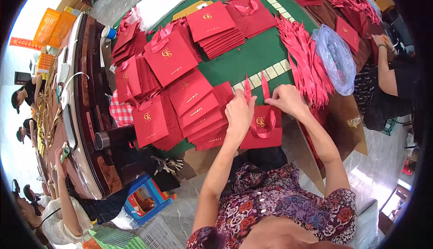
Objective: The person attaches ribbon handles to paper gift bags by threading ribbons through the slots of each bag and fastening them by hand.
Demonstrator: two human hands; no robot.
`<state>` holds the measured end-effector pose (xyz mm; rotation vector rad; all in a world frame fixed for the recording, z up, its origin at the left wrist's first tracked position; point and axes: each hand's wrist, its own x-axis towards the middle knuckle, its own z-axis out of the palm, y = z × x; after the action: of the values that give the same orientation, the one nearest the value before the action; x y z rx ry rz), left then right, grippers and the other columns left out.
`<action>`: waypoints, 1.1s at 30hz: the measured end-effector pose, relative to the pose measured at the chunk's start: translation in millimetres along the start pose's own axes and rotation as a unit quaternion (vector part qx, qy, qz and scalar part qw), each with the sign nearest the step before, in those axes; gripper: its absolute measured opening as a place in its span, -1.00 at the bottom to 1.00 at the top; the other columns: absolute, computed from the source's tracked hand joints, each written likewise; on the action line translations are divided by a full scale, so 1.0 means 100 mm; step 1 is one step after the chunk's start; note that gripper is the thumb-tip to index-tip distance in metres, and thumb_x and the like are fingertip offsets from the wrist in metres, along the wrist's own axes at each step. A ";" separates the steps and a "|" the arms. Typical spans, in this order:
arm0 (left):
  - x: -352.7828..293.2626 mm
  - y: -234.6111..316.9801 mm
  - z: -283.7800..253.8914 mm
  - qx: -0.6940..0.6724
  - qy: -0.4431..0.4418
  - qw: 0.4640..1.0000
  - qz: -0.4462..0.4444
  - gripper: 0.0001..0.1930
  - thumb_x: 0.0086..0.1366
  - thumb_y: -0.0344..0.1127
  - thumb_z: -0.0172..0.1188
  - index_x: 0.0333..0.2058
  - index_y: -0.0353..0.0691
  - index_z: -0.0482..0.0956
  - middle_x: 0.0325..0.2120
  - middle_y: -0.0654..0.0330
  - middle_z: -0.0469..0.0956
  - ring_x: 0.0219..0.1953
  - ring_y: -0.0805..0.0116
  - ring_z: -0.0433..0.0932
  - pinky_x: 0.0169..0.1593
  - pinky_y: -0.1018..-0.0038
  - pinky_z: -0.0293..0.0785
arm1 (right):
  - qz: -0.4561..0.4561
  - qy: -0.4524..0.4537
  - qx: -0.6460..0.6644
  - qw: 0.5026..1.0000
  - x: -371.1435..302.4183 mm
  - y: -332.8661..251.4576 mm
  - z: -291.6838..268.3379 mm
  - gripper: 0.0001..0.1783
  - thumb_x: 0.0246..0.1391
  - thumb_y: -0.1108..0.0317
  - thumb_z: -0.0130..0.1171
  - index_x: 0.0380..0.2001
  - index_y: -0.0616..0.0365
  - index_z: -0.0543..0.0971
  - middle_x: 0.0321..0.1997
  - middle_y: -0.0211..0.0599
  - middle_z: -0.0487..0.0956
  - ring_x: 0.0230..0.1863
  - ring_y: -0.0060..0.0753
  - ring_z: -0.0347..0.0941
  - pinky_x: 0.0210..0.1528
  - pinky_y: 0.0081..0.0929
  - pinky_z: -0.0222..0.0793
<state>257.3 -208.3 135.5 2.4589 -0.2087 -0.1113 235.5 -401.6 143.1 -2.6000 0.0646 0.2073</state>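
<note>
Right in front of me a small red paper gift bag (252, 141) lies flat, with gold print and a looped ribbon handle on its front. At its top edge my left hand (239, 112) pinches one end of a red ribbon (247, 88) that sticks up past the fingers. My right hand (288, 100), a little to the right, closes thumb against fingers on the other ribbon end (265, 85). Where the ribbon enters the bag is partly hidden by my hands. Left of the bag lies a fanned stack of red bags (198, 109) without visible handles.
More stacked red bags (169, 57) cover the left of the green table (230, 68). A bundle of red ribbons (306, 62) and a clear plastic bag (336, 59) lie to the right. Another person's hand (382, 41) works at far right. Keys (169, 164) hang at the near edge.
</note>
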 end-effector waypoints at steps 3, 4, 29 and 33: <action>0.01 -0.06 0.07 -0.006 -0.002 1.000 0.006 -0.70 0.23 -0.18 0.32 -0.32 -0.30 0.47 -0.54 -0.15 0.59 -0.42 -0.23 0.61 -0.35 0.01 0.52 | -0.026 0.003 0.079 0.997 0.02 0.06 0.05 -0.65 -0.10 0.13 0.42 -0.64 0.23 0.67 -0.59 -0.09 0.62 -0.50 -0.09 0.60 -0.39 -0.23 0.47; 0.01 -0.09 0.09 -0.006 0.001 1.000 0.005 -0.72 0.24 -0.19 0.31 -0.33 -0.29 0.47 -0.54 -0.14 0.59 -0.43 -0.22 0.61 -0.36 0.01 0.52 | -0.039 -0.002 0.070 0.997 0.02 0.05 0.04 -0.72 -0.06 0.22 0.38 -0.55 0.26 0.66 -0.55 -0.11 0.62 -0.49 -0.19 0.59 -0.39 -0.30 0.46; -0.12 -0.15 0.20 -0.087 0.075 0.984 0.138 -0.87 0.22 -0.27 0.30 -0.28 -0.11 0.69 -0.52 0.10 0.62 -0.51 0.07 0.62 -0.45 0.27 0.51 | -0.036 -0.045 0.265 0.963 0.19 -0.12 0.12 -0.78 0.16 0.38 0.22 -0.19 0.31 0.65 -0.33 -0.26 0.68 -0.30 -0.56 0.56 -0.19 -0.50 0.48; -0.15 -0.12 0.16 -0.076 0.041 0.989 0.118 -0.85 0.23 -0.29 0.29 -0.23 -0.10 0.68 -0.47 0.09 0.62 -0.46 0.03 0.62 -0.41 0.25 0.52 | -0.043 -0.040 0.268 0.962 0.19 -0.14 0.10 -0.80 0.16 0.36 0.22 -0.27 0.31 0.63 -0.39 -0.31 0.64 -0.37 -0.62 0.52 -0.26 -0.55 0.45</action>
<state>241.9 -206.5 116.1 2.2626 -0.4368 0.0734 254.3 -384.6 138.5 -2.0479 -0.0201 0.2282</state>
